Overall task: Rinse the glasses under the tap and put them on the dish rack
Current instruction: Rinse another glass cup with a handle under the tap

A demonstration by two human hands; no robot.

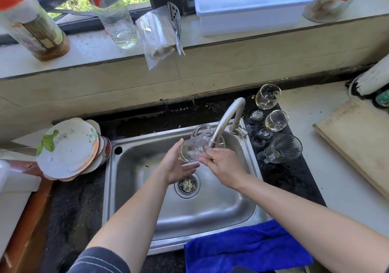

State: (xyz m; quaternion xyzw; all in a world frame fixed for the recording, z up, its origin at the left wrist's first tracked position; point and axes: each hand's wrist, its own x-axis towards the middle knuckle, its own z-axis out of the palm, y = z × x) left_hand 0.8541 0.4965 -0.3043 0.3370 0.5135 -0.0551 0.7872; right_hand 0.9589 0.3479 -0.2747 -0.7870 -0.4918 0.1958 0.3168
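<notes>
Over the steel sink [221, 207] I hold a clear glass mug [194, 147] on its side, its handle up and its mouth at the spout of the tap [228, 116]. My left hand [175, 165] cradles its base with thumb up and straight fingers underneath. My right hand [225, 165] pinches the mug's rim beside the spout. Running water is not clearly visible. On the dark mat to the right of the sink stand two stemmed glasses [267, 96] [276, 120], and a ribbed glass mug [284, 148] lies in front of them.
Stacked plates [67, 148] lean at the sink's left. A blue cloth [242, 247] hangs over the sink's front edge. A wooden board [362, 138] lies at the right. Bottles, a glass and a white tub [250, 5] line the windowsill.
</notes>
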